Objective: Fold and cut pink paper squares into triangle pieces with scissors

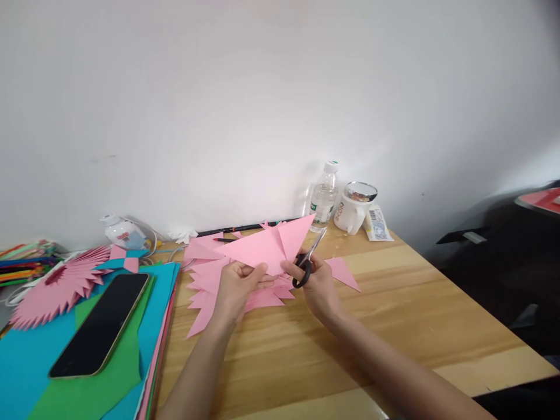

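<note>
A folded sheet of pink paper (258, 245) is held up over the table between both hands. My left hand (238, 286) pinches its lower edge, thumb on the front. My right hand (317, 283) grips the paper's lower right part with thumb and fingers. That same hand also carries a pair of scissors (303, 274) with black handles, blades pointing up and to the right. Below and behind lie several cut pink paper pieces (210, 274) with pointed corners. Another pink scrap (344, 273) rests to the right of my right hand.
A water bottle (324, 198), a white mug (351, 211) and a small packet (377, 224) stand or lie near the wall. At left, a phone (100, 326) lies on green and blue paper (39, 350), beside a pleated pink paper piece (39, 300), a white bottle (125, 232) and coloured pens (21, 265).
</note>
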{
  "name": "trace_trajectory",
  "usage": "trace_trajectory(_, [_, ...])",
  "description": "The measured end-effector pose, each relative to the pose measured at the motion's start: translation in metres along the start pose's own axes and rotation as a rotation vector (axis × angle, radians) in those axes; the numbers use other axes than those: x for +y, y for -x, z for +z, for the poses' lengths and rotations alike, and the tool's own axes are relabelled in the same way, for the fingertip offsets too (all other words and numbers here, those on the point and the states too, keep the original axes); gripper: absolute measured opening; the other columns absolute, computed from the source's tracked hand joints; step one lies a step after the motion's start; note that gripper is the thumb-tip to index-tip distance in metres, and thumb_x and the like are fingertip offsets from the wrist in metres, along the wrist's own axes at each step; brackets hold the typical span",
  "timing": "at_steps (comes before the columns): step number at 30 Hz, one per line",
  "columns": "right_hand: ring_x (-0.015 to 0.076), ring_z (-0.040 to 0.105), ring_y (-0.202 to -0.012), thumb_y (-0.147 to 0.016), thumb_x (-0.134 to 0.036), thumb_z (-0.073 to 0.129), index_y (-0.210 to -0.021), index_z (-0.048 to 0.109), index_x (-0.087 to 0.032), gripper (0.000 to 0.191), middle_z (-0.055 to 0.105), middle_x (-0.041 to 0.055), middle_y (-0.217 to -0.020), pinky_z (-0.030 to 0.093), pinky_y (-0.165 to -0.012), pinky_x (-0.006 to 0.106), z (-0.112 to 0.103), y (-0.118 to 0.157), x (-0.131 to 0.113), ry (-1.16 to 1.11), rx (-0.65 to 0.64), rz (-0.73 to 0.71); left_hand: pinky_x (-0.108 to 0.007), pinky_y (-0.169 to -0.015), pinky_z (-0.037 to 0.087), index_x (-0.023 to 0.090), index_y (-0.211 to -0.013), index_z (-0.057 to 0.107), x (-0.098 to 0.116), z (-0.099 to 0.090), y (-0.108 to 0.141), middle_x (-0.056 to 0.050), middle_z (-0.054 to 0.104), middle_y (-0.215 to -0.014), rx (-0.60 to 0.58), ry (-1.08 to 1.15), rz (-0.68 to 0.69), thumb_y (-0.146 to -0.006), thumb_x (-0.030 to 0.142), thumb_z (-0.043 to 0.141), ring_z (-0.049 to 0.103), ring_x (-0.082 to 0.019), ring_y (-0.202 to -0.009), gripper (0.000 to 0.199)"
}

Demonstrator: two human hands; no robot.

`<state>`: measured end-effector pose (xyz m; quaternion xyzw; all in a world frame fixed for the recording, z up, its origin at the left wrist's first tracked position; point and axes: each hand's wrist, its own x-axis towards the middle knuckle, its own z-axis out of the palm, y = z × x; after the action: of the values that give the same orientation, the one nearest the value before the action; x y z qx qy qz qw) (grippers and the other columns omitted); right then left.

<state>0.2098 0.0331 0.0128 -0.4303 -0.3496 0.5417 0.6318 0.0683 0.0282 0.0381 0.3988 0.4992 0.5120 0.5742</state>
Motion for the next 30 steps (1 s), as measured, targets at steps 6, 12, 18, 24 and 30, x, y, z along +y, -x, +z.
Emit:
trace_trajectory(6, [0.0117, 0.051, -0.060, -0.051, -0.037, 0.084, -0.093, 0.062, -0.017, 0.052, 0.060, -0.0013, -0.070, 0.041, -0.050, 0.023, -0.007, 0.001, 0.007, 0.066, -0.080, 0.027, -0.033, -0.058, 0.059, 0.009, -0.060, 0.068, -0.003, -0.007, -0.013, -0.005, 0.068, -0.055, 0.119, 0.068, 0.019, -0.048, 0.039, 0.084, 0.067, -0.022, -0.054, 0.036])
trace_trajectory(12, [0.0128, 0.055, -0.062, -0.051, -0.033, 0.086, -0.092, 0.063, -0.017, 0.050, 0.061, -0.0020, -0.065, 0.045, -0.060, 0.026, -0.004, 0.014, 0.017, 0.146, -0.491, 0.191, -0.036, -0.062, 0.061, 0.010, -0.064, 0.066, 0.018, -0.004, -0.017, -0.001, 0.068, -0.058, 0.302, 0.221, 0.241, -0.046, 0.029, 0.086, 0.066, -0.017, -0.054, 0.033])
trace_trajectory(18, [0.0115, 0.052, -0.062, -0.055, -0.039, 0.084, -0.087, 0.063, -0.016, 0.044, 0.061, -0.0003, -0.070, 0.042, -0.057, 0.024, -0.005, 0.022, 0.017, 0.140, -0.646, 0.233, -0.029, -0.056, 0.058, 0.010, -0.065, 0.068, 0.007, -0.008, -0.017, -0.003, 0.068, -0.058, 0.276, 0.194, 0.233, -0.056, 0.029, 0.082, 0.065, -0.017, -0.053, 0.025])
trace_trajectory(24, [0.0086, 0.046, -0.058, -0.056, -0.039, 0.084, -0.087, 0.064, -0.015, 0.045, 0.053, -0.0035, -0.065, 0.038, -0.055, 0.022, -0.004, 0.022, 0.014, 0.101, -0.645, 0.267, -0.019, -0.047, 0.045, 0.012, -0.060, 0.065, -0.003, -0.008, -0.015, -0.001, 0.064, -0.054, 0.237, 0.160, 0.238, -0.064, 0.025, 0.077, 0.055, -0.009, -0.046, 0.018])
trace_trajectory(30, [0.0081, 0.044, -0.057, -0.055, -0.042, 0.084, -0.083, 0.063, -0.015, 0.045, 0.052, -0.0036, -0.065, 0.035, -0.052, 0.021, -0.005, 0.021, 0.014, 0.134, -0.655, 0.290, -0.020, -0.043, 0.039, 0.013, -0.065, 0.062, -0.004, -0.008, -0.014, 0.001, 0.061, -0.053, 0.277, 0.080, 0.369, -0.073, 0.025, 0.070, 0.050, -0.009, -0.044, 0.017])
